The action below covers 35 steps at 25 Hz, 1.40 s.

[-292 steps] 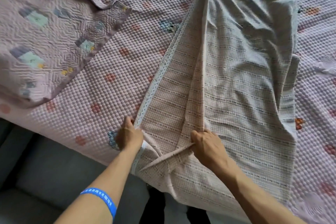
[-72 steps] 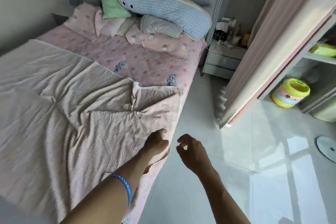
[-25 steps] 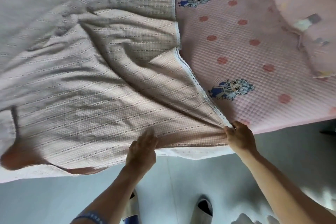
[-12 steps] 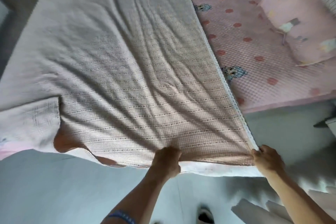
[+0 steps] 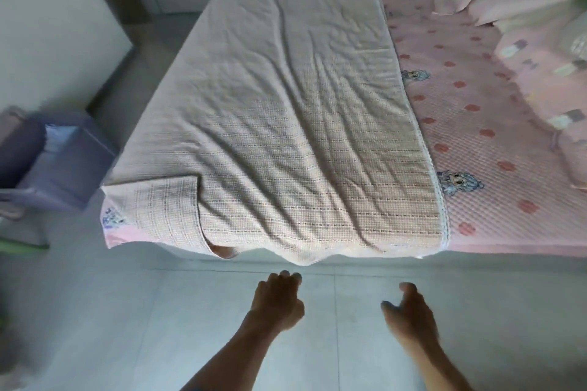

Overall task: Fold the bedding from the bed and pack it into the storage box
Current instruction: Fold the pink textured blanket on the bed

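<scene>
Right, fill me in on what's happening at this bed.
A person is partway through folding bedding. A beige waffle-weave blanket lies spread over the foot half of the bed, its near edge hanging over the side and one near corner turned back. Both hands are empty over the floor: the left hand and right hand touch nothing. The pink quilted sheet and pillows lie unfolded.

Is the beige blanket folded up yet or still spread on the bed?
Spread. The beige blanket lies flat over most of the bed, only its near-left corner turned over; both hands hover open, off it.
</scene>
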Available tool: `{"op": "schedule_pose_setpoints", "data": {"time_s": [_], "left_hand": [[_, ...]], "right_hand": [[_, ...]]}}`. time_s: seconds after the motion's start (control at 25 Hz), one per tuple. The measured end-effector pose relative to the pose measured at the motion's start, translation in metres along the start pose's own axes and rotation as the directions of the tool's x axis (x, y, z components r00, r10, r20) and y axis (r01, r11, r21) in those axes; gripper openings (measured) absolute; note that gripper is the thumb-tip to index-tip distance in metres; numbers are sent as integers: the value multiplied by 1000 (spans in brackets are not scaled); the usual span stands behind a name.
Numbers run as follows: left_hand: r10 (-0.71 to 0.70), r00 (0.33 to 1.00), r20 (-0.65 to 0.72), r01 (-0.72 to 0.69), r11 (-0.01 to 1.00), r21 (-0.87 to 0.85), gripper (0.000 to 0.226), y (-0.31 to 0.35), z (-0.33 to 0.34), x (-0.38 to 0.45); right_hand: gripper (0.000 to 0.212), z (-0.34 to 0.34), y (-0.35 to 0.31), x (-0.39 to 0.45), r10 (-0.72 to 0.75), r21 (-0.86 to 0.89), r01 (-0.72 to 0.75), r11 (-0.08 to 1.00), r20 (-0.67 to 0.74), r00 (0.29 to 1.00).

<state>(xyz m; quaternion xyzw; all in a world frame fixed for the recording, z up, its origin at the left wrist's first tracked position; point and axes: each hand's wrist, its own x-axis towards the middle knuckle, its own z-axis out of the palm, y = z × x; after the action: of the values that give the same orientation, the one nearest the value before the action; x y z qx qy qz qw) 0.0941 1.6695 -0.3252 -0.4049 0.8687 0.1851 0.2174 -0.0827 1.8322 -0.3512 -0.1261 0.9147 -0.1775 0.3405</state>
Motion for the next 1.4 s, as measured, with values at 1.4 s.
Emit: {"op": "schedule_pose_setpoints", "data": {"time_s": [1.4], "left_hand": [[-631,724,278,478,168,-862,13,-680,-100,169]], "right_hand": [[25,524,-497,-163,-278,-33,402,915,670,688]]}}
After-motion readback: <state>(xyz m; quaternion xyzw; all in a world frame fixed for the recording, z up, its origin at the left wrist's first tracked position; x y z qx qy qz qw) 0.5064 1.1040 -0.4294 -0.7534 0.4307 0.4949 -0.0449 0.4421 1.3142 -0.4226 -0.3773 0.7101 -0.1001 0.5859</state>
